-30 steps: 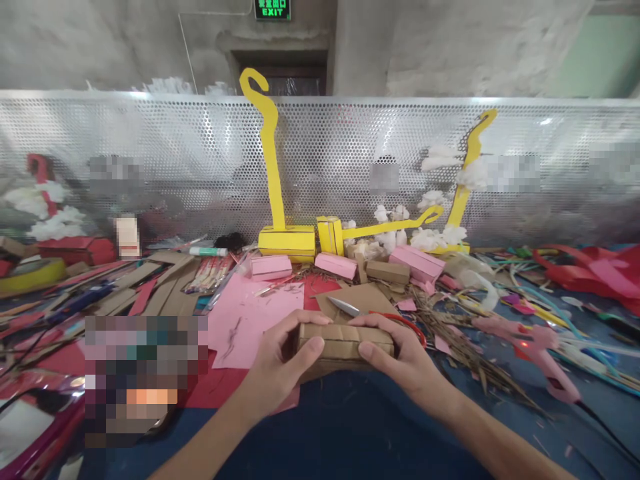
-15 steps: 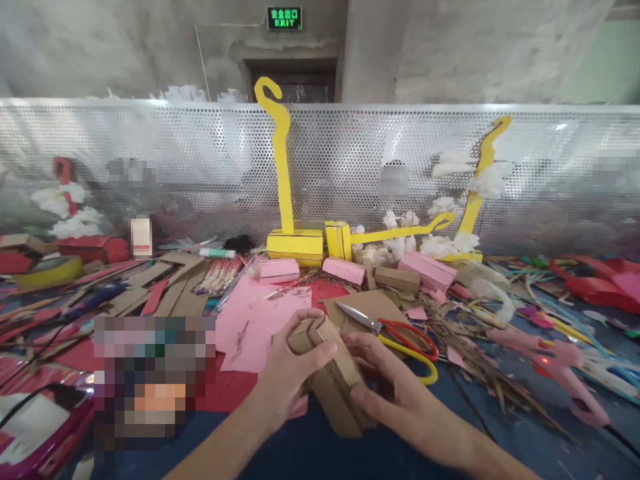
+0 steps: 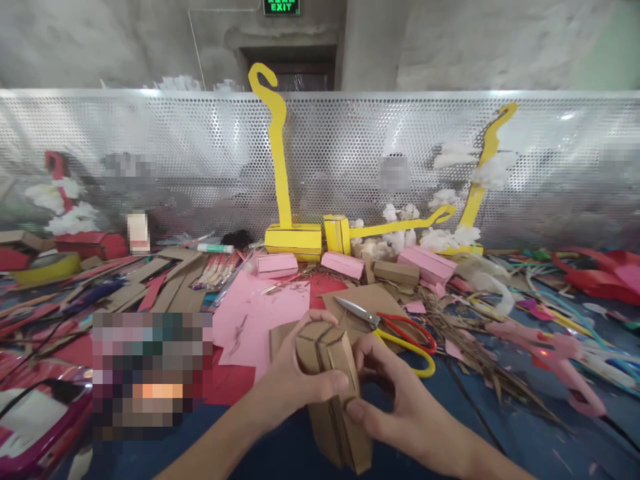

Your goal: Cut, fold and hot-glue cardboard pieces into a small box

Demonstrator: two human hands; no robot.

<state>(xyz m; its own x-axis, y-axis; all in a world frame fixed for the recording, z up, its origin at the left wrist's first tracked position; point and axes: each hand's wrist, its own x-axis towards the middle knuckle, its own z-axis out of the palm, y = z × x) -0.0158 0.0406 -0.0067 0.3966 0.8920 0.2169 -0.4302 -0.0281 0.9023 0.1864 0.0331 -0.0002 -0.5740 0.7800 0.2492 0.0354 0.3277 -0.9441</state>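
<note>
Fingers [image 3: 334, 384] of the left hand [image 3: 293, 387] wrap around a tilted brown cardboard box [image 3: 334, 421] over the blue table [image 3: 525, 437], the right hand [image 3: 405, 395] half-curled, thumb against the box's right edge, grip unclear, with scissors [image 3: 371, 320] just beyond and a pink glue gun [image 3: 557, 353] rightward.

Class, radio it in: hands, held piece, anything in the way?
Left hand gripping cardboard box, right hand against its side. Tilted, dark lines along seams. Scissors lying just beyond right hand.
</note>
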